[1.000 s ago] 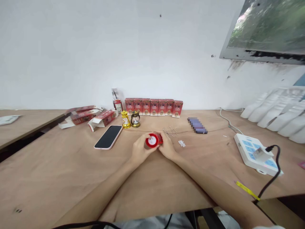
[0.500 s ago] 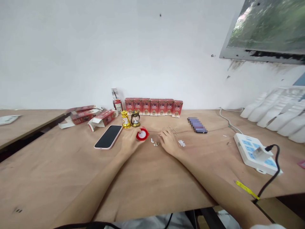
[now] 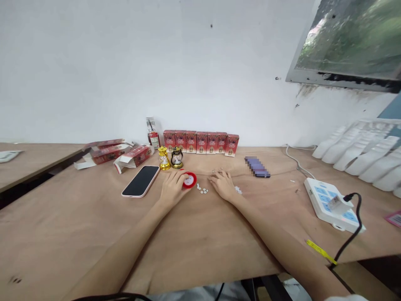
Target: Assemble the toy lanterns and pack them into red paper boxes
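Observation:
My left hand (image 3: 173,189) is closed around the edge of a red round piece with a white centre (image 3: 189,180), held just over the table. My right hand (image 3: 222,184) rests on the tabletop with its fingers bent and apart, among tiny thin bits (image 3: 217,170) too small to name. Between the two hands lie several small white discs (image 3: 204,191). More small white pieces (image 3: 238,190) are beside my right wrist, partly hidden by it. Behind my left hand stand a gold mini lantern (image 3: 164,158) and a dark bronze mini lantern (image 3: 177,158).
A row of red boxes (image 3: 201,142) stands against the wall, with a bottle (image 3: 153,134) at its left. Opened red boxes (image 3: 134,156) and a phone (image 3: 140,181) lie left. To the right are a blurred-out phone (image 3: 257,166), a power strip (image 3: 326,200) and white stacked parts (image 3: 360,146).
The red piece has tipped and shifted slightly right in my left hand. My right hand's fingers have spread a little among the small bits. The camera view has shifted slightly.

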Available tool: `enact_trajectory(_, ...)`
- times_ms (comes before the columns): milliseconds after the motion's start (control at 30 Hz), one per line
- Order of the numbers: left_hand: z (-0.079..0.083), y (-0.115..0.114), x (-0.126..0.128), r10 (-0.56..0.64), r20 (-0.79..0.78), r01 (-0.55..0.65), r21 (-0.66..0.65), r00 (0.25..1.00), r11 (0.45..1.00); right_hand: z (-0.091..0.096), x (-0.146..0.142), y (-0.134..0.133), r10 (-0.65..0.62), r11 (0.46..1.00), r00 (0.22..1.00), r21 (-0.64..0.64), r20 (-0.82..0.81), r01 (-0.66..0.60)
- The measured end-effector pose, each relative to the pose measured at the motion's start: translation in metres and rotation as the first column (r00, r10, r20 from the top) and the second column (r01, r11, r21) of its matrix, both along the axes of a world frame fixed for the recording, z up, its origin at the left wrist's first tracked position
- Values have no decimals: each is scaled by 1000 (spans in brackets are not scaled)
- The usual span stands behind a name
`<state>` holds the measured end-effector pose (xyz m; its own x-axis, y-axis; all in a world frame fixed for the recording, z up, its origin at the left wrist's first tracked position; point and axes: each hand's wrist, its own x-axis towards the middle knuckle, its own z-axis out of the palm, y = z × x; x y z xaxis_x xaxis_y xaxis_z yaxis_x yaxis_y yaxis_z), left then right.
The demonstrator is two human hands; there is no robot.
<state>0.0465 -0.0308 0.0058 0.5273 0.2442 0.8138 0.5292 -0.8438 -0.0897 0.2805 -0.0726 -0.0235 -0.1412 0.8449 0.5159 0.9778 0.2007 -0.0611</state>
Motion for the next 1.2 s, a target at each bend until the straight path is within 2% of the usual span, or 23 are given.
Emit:
enact_trajectory(167, -3, -2, 2, 36, -27, -35, 25, 999, 999, 4, -1, 1, 46, 999, 975, 0, 218, -47)
enact_trajectory(333, -2, -11, 7, 25, -69, -20, 75, 997, 997, 6, -5, -1, 138, 990, 945, -30, 296, -135)
enact_trajectory(500, 0, -19, 13, 50, -132, -26, 173, 990, 985, 8, -8, -2, 154, 988, 936, -45, 316, -147)
enact_trajectory(800, 0, -18, 13, 68, -172, -32, 203, 983, 979, 8, -10, -2, 112, 992, 943, -94, 314, -87)
enact_trajectory(1067, 4, -10, 4, 170, -156, -125, 261, 973, 957, 13, -12, -6, 137, 982, 936, -166, 323, -87)
enact_trajectory(1200, 4, -9, 4, 175, -173, -127, 257, 969, 958, 16, -12, -8, 148, 976, 933, -199, 329, -85)
